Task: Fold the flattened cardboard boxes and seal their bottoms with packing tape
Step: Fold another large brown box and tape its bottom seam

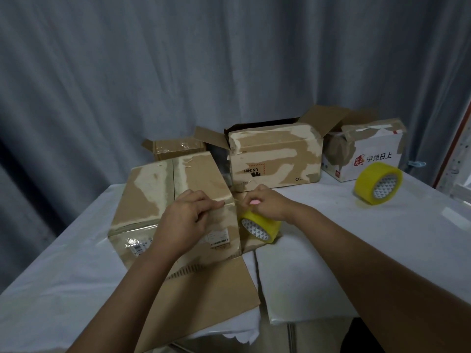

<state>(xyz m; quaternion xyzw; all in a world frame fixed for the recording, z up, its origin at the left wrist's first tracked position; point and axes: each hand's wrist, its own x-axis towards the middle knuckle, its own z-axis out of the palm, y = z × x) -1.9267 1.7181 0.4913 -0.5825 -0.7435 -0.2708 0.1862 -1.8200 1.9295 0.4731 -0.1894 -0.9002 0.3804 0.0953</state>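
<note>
A folded brown cardboard box [163,189] stands bottom-up on the table in front of me, its lower flaps spread on the cloth. My left hand [188,217] presses a strip of clear tape onto the box's right upper edge with curled fingers. Just right of that edge, my right hand [265,203] pinches a small pink thing against the tape. Under the right hand hangs a yellow tape roll [260,226], beside the box's right wall.
A second yellow tape roll [378,183] stands at the right on the white tablecloth [331,238]. Behind are a patched brown box [275,156] with open flaps, a small brown box [178,147] and a white printed box [369,151]. Grey curtain behind.
</note>
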